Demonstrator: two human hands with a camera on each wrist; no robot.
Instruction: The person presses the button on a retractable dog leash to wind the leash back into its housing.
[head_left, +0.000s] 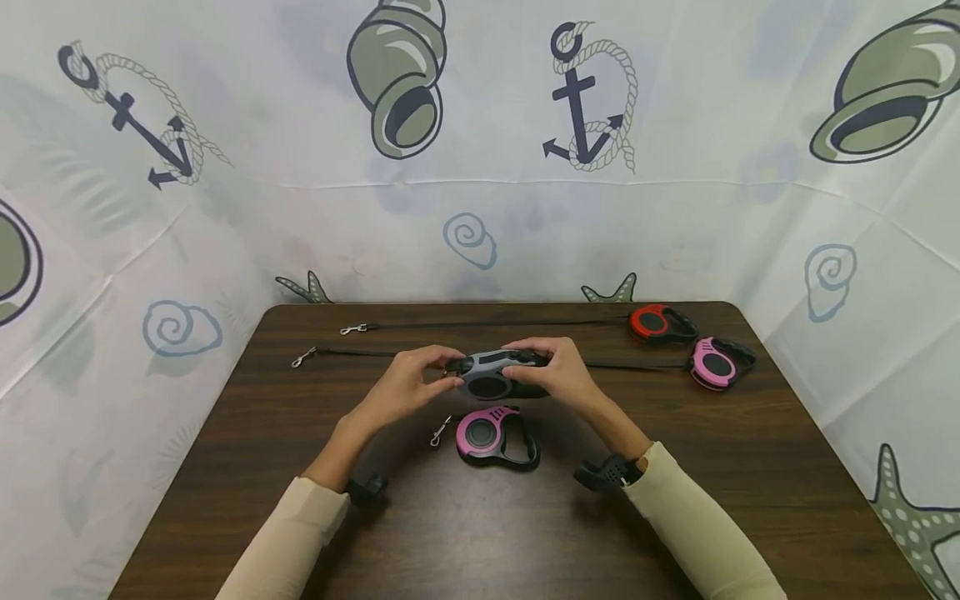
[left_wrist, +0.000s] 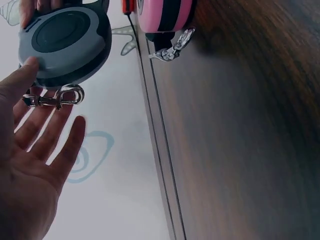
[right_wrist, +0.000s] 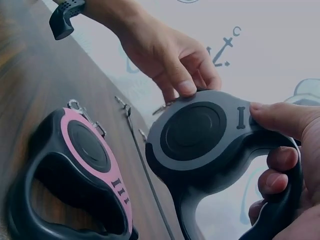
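Observation:
A grey and black retractable dog leash (head_left: 487,388) is held up between both hands above the table. My right hand (head_left: 558,375) grips its black loop handle, the thumb lying on the grey casing in the right wrist view. At the front end my left hand (head_left: 408,383) pinches the casing, thumb on its face and the other fingers behind. A metal clip (left_wrist: 55,100) hangs at that end, close to the left fingers. Nearer to me, a pink and black retractable leash (head_left: 480,435) lies on the table, its clip (head_left: 441,432) pointing left.
Farther back on the dark wooden table (head_left: 225,500), a red leash (head_left: 648,322) and another pink leash (head_left: 712,365) lie at the right. Their black cords stretch left to metal clips (head_left: 354,328). A cloth (head_left: 480,150) with sea prints hangs behind the table.

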